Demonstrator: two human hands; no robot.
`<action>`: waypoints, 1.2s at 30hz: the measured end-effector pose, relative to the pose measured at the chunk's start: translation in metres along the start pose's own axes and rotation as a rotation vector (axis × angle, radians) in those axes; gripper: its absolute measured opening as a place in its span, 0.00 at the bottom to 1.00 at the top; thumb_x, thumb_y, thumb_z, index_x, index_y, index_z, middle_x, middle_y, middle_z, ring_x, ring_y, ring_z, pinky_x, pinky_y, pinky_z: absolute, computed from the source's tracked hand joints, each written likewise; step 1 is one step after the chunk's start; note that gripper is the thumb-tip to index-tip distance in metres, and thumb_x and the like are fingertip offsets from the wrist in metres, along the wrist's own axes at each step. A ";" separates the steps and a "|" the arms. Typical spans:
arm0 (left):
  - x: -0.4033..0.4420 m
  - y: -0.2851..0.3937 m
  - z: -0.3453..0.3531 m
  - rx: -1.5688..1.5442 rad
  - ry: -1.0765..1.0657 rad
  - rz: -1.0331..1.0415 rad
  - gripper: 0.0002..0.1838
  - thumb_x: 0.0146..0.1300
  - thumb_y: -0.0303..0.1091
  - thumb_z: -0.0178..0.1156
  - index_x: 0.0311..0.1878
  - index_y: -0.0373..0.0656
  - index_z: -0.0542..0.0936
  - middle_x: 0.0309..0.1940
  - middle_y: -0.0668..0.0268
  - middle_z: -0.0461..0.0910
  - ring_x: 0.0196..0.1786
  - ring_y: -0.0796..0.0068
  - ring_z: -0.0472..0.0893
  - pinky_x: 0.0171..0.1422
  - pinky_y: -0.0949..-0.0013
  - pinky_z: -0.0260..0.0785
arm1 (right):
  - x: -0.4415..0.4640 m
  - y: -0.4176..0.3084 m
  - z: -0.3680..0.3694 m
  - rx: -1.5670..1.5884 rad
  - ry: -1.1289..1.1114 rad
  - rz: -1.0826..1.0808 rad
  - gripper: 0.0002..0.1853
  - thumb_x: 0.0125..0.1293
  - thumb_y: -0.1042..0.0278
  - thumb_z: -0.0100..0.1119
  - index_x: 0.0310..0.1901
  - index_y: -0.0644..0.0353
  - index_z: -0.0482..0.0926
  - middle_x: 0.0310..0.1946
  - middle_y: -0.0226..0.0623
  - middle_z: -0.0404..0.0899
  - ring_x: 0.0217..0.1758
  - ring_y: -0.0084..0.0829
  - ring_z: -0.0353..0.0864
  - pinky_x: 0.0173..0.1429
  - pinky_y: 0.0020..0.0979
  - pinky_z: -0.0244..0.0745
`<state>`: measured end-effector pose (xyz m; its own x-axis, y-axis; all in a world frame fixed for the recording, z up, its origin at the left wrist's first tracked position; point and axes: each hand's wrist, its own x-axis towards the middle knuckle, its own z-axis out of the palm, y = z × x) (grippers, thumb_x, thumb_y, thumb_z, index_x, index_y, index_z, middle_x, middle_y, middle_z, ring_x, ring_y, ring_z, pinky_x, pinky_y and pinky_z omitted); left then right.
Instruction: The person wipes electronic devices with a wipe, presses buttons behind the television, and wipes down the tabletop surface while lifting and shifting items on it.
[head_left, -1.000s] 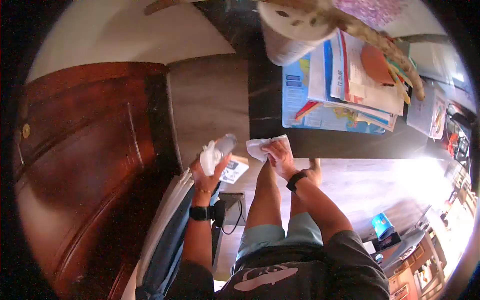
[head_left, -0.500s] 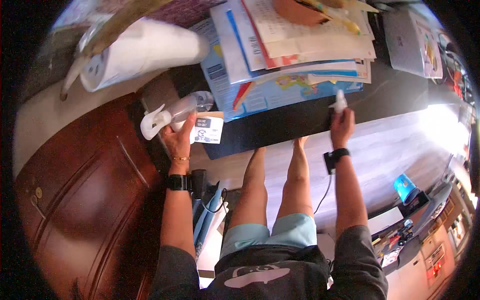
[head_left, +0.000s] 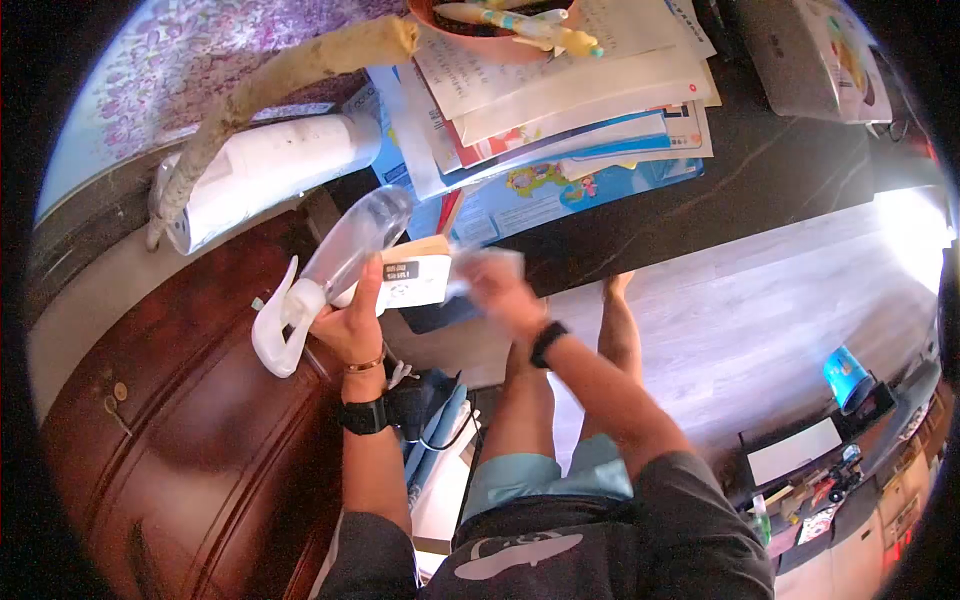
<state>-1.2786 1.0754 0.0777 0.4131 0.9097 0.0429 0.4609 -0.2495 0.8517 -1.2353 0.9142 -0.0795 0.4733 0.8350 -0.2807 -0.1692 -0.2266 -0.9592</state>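
Since half a second ago, the right hand (head_left: 508,303) has swung from well right along the table edge to just beside the left hand (head_left: 352,328), carrying a white tissue (head_left: 508,266), blurred but gripped in its fingers. Clamped in the left hand are a clear spray bottle (head_left: 345,245), its body above the grip and white trigger to the left, and a small printed box (head_left: 422,279) right of the thumb. Beyond this grip lies a paper roll (head_left: 285,172).
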 end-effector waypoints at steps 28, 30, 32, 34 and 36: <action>0.089 0.036 0.129 0.031 -0.202 0.210 0.27 0.47 0.36 0.72 0.49 0.37 0.74 0.40 0.64 0.80 0.38 0.76 0.78 0.44 0.72 0.71 | -0.043 0.034 -0.227 -0.611 0.777 -0.144 0.21 0.58 0.76 0.54 0.55 0.51 0.76 0.35 0.38 0.73 0.40 0.37 0.72 0.46 0.36 0.69; 0.085 0.041 0.128 -0.034 -0.234 0.261 0.29 0.46 0.34 0.72 0.51 0.36 0.73 0.41 0.64 0.79 0.38 0.77 0.78 0.45 0.73 0.71 | -0.043 0.022 -0.172 -0.567 0.629 -0.049 0.23 0.54 0.79 0.55 0.54 0.55 0.75 0.37 0.38 0.73 0.41 0.38 0.72 0.48 0.38 0.68; 0.088 0.027 0.125 -0.060 -0.227 0.258 0.29 0.46 0.34 0.72 0.51 0.36 0.72 0.41 0.65 0.79 0.39 0.78 0.77 0.44 0.74 0.71 | -0.041 0.014 -0.132 -0.791 0.504 -0.138 0.24 0.51 0.80 0.54 0.53 0.58 0.74 0.39 0.40 0.72 0.43 0.41 0.72 0.49 0.40 0.68; 0.085 0.027 0.118 -0.088 -0.223 0.253 0.29 0.46 0.33 0.73 0.52 0.35 0.72 0.40 0.65 0.79 0.39 0.79 0.77 0.44 0.74 0.71 | -0.035 0.016 -0.095 -0.689 0.442 -0.224 0.25 0.50 0.81 0.52 0.54 0.58 0.73 0.40 0.41 0.71 0.44 0.43 0.71 0.50 0.40 0.69; 0.066 0.038 0.100 -0.058 -0.247 0.050 0.29 0.49 0.35 0.71 0.52 0.33 0.72 0.40 0.65 0.79 0.40 0.81 0.76 0.43 0.76 0.70 | -0.030 0.007 -0.065 -0.687 0.407 -0.261 0.27 0.48 0.83 0.51 0.54 0.60 0.74 0.36 0.39 0.70 0.42 0.40 0.71 0.50 0.38 0.68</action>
<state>-1.1555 1.0931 0.0605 0.6167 0.7863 -0.0370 0.3919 -0.2659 0.8808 -1.1949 0.8550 -0.0803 0.7216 0.6865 0.0896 0.4909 -0.4160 -0.7655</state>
